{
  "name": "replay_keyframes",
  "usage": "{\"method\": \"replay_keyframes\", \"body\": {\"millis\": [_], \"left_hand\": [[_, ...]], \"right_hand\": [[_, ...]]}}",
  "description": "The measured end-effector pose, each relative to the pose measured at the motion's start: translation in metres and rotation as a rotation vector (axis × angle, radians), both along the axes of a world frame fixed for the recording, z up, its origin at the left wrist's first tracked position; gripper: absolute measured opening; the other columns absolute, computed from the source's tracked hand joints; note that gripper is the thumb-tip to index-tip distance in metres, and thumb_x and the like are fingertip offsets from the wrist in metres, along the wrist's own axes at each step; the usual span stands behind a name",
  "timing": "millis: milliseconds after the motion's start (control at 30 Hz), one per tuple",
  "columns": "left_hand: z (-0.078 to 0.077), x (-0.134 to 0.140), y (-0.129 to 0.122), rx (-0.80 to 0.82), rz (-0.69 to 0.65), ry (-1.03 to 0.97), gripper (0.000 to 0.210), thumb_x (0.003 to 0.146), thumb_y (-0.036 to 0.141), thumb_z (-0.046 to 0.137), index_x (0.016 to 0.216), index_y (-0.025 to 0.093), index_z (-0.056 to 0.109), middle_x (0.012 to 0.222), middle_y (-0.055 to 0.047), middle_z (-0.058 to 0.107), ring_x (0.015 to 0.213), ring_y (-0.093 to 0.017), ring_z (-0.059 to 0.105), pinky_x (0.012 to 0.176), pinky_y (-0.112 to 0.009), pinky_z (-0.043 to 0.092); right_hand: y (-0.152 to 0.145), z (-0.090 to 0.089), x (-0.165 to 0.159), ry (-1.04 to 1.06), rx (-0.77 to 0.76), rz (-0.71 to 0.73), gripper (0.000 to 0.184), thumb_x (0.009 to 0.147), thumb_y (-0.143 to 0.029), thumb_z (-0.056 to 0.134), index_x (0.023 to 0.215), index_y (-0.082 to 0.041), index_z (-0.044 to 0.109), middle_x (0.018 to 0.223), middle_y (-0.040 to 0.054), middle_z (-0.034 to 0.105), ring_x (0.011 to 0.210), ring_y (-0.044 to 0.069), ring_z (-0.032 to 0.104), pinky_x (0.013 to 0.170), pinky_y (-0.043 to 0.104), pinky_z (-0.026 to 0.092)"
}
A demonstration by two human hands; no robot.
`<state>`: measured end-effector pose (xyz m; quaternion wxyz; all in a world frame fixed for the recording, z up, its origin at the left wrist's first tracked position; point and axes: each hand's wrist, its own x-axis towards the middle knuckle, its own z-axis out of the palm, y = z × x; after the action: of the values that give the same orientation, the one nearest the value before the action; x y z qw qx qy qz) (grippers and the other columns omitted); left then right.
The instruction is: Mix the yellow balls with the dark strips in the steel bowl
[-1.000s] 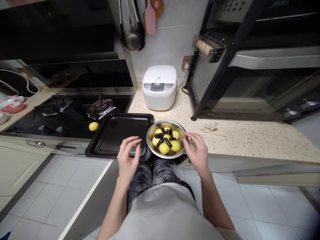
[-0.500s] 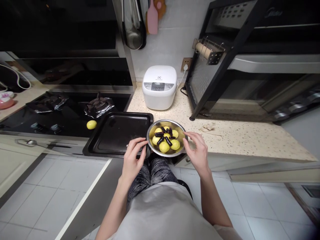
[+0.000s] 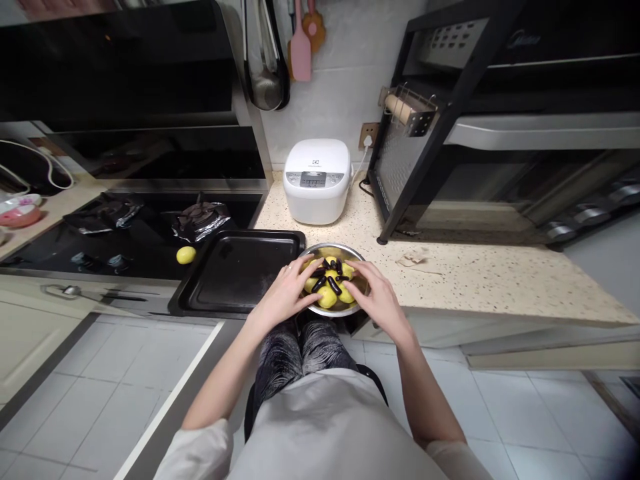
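With both hands hanging over the rim of the metal bowl (image 3: 345, 251), everything here turns on the space between them: the dark, finger-shaped pieces (image 3: 334, 285) lie right in that gap, on top of the rounded yellow pieces (image 3: 327, 297). Look at the left hand (image 3: 290, 288), over the bowl's left side, thumb at the near side, fingers stretched toward the far side, spread wide. Across from it, the right hand (image 3: 376, 295) matches it over the right side, thumb and fingers parted just as clearly. Neither hand grips anything that shows, and whether the fingertips touch the pieces or hover just above them, I cannot tell. The bowl is round, so no long axis to speak of; the dark pieces do have one each, and they point every which way (one slants from far left to near right, its neighbour the opposite way). Neither hand is clearly nearer to the heap; it sits about midway. Just left of the bowl lies the black tray (image 3: 235, 270), and farther left, well apart, one lone yellow piece (image 3: 186, 255) rests on the black hob (image 3: 150, 260).
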<state>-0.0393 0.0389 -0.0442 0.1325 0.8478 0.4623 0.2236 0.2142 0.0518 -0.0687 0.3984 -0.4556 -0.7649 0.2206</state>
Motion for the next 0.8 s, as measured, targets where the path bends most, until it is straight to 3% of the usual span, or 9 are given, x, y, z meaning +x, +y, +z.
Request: {"method": "replay_keyframes", "body": {"millis": [167, 367, 600, 800], "left_hand": [[0.012, -0.002, 0.050, -0.132, -0.179, 0.133, 0.085, 0.088, 0.059, 0.075, 0.159, 0.026, 0.041, 0.164, -0.016, 0.043, 0.148, -0.035, 0.048, 0.121, -0.049, 0.042], [0.010, -0.007, 0.084, -0.224, -0.332, 0.253, 0.081, 0.084, 0.056, 0.079, 0.152, 0.021, 0.051, 0.161, -0.017, 0.048, 0.151, -0.035, 0.044, 0.124, -0.046, 0.035], [0.007, -0.003, 0.092, -0.243, -0.421, 0.306, 0.082, 0.077, 0.036, 0.081, 0.148, 0.015, 0.047, 0.152, -0.018, 0.053, 0.138, -0.031, 0.056, 0.115, -0.038, 0.046], [0.010, 0.017, 0.074, -0.184, -0.281, 0.415, 0.084, 0.073, 0.037, 0.080, 0.143, 0.011, 0.043, 0.146, -0.022, 0.052, 0.134, -0.038, 0.057, 0.109, -0.046, 0.051]], "right_hand": [[0.015, 0.006, -0.008, -0.214, -0.065, 0.154, 0.064, 0.095, -0.047, 0.069, 0.153, -0.031, 0.050, 0.151, 0.0101, 0.057, 0.137, 0.031, 0.058, 0.114, 0.051, 0.049], [0.033, 0.009, -0.010, -0.300, -0.099, 0.263, 0.068, 0.089, -0.044, 0.076, 0.151, -0.025, 0.054, 0.153, 0.0146, 0.055, 0.141, 0.034, 0.055, 0.117, 0.053, 0.046], [0.047, 0.015, -0.013, -0.304, -0.079, 0.313, 0.046, 0.086, -0.022, 0.069, 0.132, -0.019, 0.064, 0.132, 0.0136, 0.065, 0.121, 0.028, 0.064, 0.106, 0.046, 0.052], [0.044, 0.018, -0.021, -0.400, -0.088, 0.273, 0.047, 0.086, -0.022, 0.069, 0.131, -0.014, 0.064, 0.134, 0.0173, 0.062, 0.121, 0.031, 0.063, 0.106, 0.048, 0.051]]}}
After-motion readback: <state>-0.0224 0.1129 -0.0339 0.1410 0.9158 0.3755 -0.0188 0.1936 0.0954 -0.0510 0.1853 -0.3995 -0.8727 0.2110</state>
